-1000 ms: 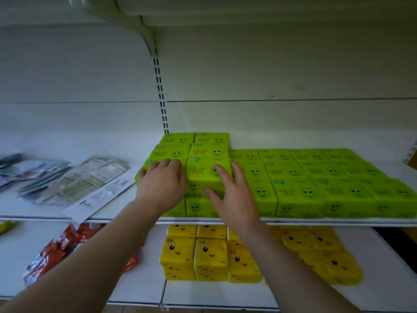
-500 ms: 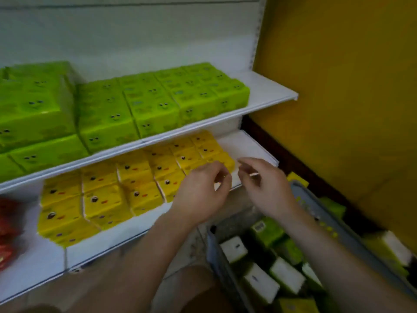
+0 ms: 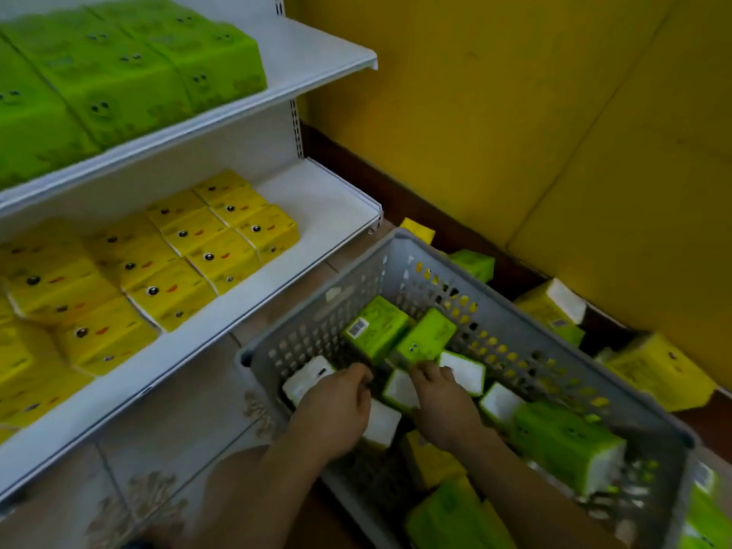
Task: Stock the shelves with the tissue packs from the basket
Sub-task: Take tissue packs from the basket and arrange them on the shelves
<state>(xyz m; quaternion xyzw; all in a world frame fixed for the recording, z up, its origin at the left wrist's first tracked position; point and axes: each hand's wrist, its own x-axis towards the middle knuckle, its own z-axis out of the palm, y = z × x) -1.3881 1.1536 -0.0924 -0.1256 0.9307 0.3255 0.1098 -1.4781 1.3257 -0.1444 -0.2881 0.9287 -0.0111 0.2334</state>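
Flanking yellow wall (image 3: 515, 112), white shelves (image 3: 317, 200), tiled floor (image 3: 178, 441)

- One grey basket (image 3: 396, 271) on the floor, the landmark for everything below.
- Two hands inside the basket: left hand (image 3: 336, 410), right hand (image 3: 443, 406).
- About ten green packs (image 3: 376, 328) inside the basket; blur makes the exact count unclear.
- Two white shelves left of the basket: upper shelf (image 3: 317, 57), lower shelf (image 3: 328, 200).
- Roughly ten yellow packs (image 3: 222, 259) visible on the lower shelf.
- Several green packs on the upper shelf; too blurred to count.
- At least five loose packs (image 3: 550, 307) on the floor right of the basket.
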